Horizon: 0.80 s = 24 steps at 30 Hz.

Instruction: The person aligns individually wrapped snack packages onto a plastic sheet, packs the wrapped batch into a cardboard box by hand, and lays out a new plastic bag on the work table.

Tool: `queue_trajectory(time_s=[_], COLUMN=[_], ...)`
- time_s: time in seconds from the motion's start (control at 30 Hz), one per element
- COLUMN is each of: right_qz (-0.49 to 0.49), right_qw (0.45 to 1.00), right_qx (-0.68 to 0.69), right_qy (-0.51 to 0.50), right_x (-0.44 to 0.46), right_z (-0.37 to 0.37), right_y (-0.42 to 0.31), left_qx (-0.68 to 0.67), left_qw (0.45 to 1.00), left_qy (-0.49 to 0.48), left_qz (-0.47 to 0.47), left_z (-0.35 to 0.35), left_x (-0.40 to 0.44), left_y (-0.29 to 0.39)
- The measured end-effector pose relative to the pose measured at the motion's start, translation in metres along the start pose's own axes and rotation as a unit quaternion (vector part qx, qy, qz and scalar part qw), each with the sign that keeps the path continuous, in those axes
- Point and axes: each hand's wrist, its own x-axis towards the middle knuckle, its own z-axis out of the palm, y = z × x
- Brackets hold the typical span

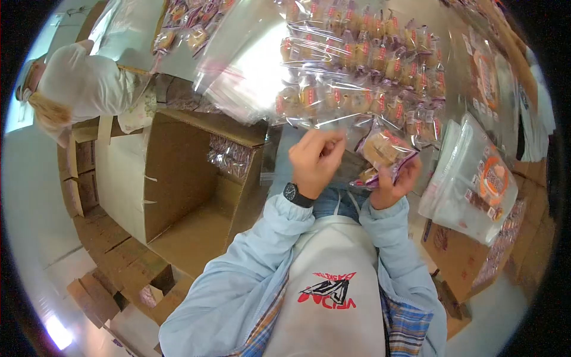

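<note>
My right hand (399, 180) is wrapped round a clear, purple-edged packet with a tan baked item (383, 149) inside. Another small packet (367, 177) shows just below it, by my fingers. To the left, my left hand (318, 156) is closed, its fingertips pressed together near the table's edge; what they hold, if anything, is too small to make out. Beyond both hands lie rows of individually wrapped baked items (363, 56) with red print, under clear plastic film.
An open cardboard box (178, 178) with wrapped packets inside stands at the left. Printed clear bags (476, 178) lie in a stack at the right, and blank clear bags (247, 65) at the upper left. Another person (89, 83) in white bends over at the far left.
</note>
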Motion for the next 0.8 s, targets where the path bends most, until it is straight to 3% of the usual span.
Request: queue_trajectory(time_s=[0.03,0.3,0.5,0.63,0.8], right_qz=[-0.04,-0.219,-0.212,-0.297,-0.209], right_qw=[0.999,0.956,0.961,0.884,0.901], right_qx=[-0.018,-0.179,-0.169,-0.345,-0.328], right_qy=[-0.007,-0.074,-0.063,-0.105,-0.193], right_x=[0.0,0.004,0.029,0.035,0.045], right_z=[-0.003,-0.022,-0.001,0.012,0.001], right_y=[0.004,0.023,0.007,-0.005,-0.024], left_qx=[-0.014,0.079,0.051,0.087,0.141], left_qw=[0.999,0.995,0.997,0.994,0.984], left_qy=[-0.035,-0.038,-0.032,-0.062,-0.097], left_qz=[-0.025,0.042,0.056,0.037,0.047], left_z=[0.005,0.025,0.025,0.02,0.014], left_x=[-0.001,0.013,0.02,0.017,0.025], left_y=[0.002,-0.002,-0.011,-0.008,-0.006])
